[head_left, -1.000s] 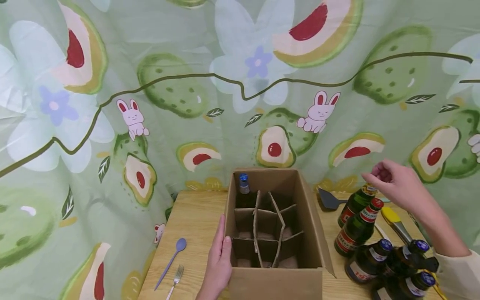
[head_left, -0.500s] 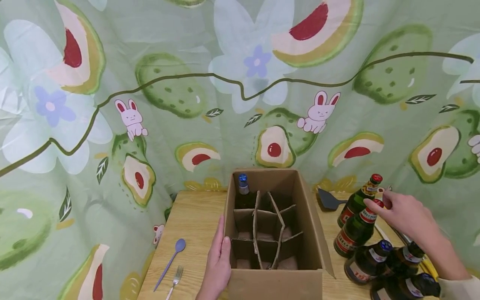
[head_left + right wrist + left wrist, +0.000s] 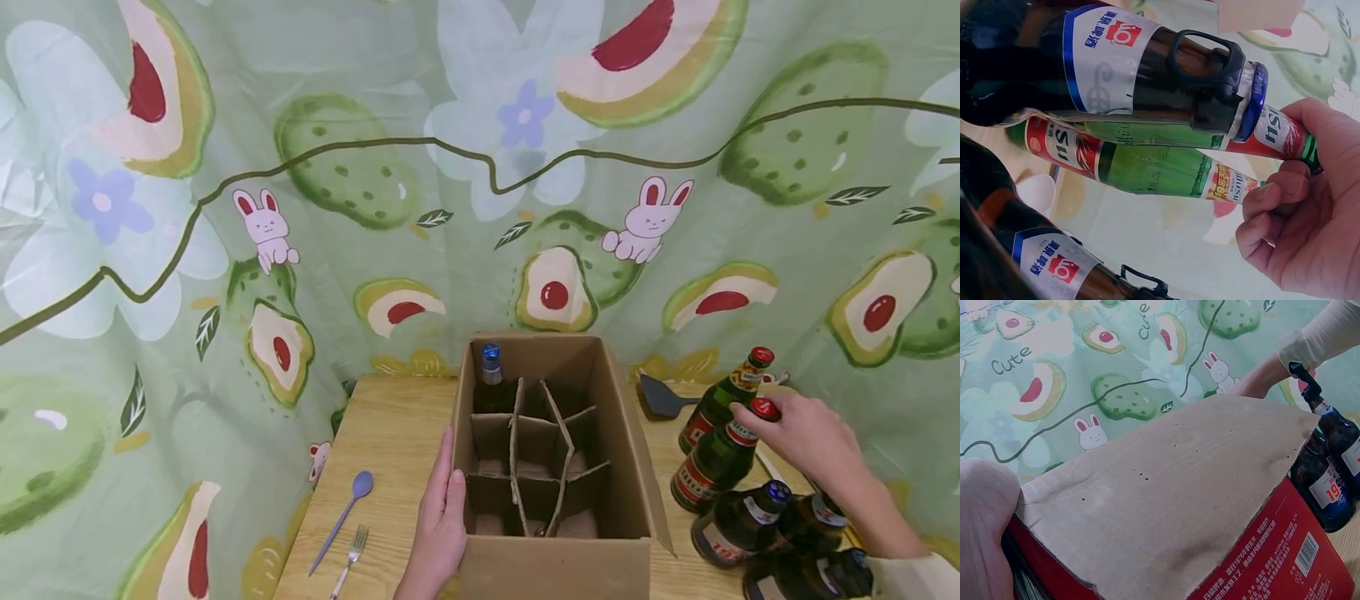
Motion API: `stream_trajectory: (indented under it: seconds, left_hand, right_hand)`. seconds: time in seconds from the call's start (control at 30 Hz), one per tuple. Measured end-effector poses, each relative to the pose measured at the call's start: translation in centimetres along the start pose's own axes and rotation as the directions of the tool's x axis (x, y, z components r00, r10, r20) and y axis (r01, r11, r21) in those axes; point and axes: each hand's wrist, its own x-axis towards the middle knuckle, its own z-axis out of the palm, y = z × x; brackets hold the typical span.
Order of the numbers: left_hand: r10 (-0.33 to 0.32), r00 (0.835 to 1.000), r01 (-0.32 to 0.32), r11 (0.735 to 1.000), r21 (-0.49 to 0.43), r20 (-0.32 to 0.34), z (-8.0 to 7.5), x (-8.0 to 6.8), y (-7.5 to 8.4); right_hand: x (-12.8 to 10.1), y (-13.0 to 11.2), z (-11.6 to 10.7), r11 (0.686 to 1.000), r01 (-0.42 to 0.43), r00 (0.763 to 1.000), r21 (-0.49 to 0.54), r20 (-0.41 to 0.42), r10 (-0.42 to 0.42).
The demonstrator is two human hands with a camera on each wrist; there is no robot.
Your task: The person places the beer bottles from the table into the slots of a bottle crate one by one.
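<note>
In the head view my right hand (image 3: 813, 437) pinches the red-capped top of the nearer green beer bottle (image 3: 707, 471). The right wrist view has thumb and forefinger at its red neck label (image 3: 1275, 132), the other fingers curled below. A second green beer bottle (image 3: 723, 400) stands just behind it. My left hand (image 3: 438, 521) rests along the outer left wall of an open cardboard box (image 3: 553, 567), fingers fairly straight. Cardboard dividers (image 3: 536, 433) split the box into compartments. A blue-capped bottle (image 3: 491, 375) stands in its far left compartment.
Several dark blue-capped bottles (image 3: 738, 525) stand close together at the near right, beside my right forearm. Behind the green bottles lies a dark spatula (image 3: 662, 398). A blue spoon (image 3: 352, 504) and a fork (image 3: 356, 550) lie left of the box. A patterned cloth hangs behind.
My right hand has come down and nearer, from above the rear green bottle to the top of the nearer one, which it now pinches. My left hand stays at the box.
</note>
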Motion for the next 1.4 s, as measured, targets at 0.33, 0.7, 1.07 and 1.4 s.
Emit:
stream_trajectory:
  seconds: [0.33,0.7,1.07,1.4]
  left_hand:
    - [0.002,1.0,-0.002,1.0,0.001,0.009,0.0,0.0,-0.1]
    - [0.028,1.0,-0.028,1.0,-0.009,0.006,0.1,0.0,-0.3]
    - [0.017,1.0,-0.017,1.0,-0.003,0.009,0.0,0.0,-0.2]
    - [0.026,1.0,-0.026,1.0,-0.005,0.005,-0.1,0.1,0.0]
  right_hand:
    - [-0.5,-0.1,0.8,0.996,0.034,0.997,0.082,-0.071,-0.029]
    - [-0.6,-0.4,0.9,0.996,0.026,0.994,0.08,-0.104,-0.018]
    - [-0.8,-1.4,-0.7,0.991,-0.038,0.994,0.128,-0.096,0.051]
    - [-1.0,-3.0,-3.8,0.984,-0.018,0.982,0.179,-0.181,0.051]
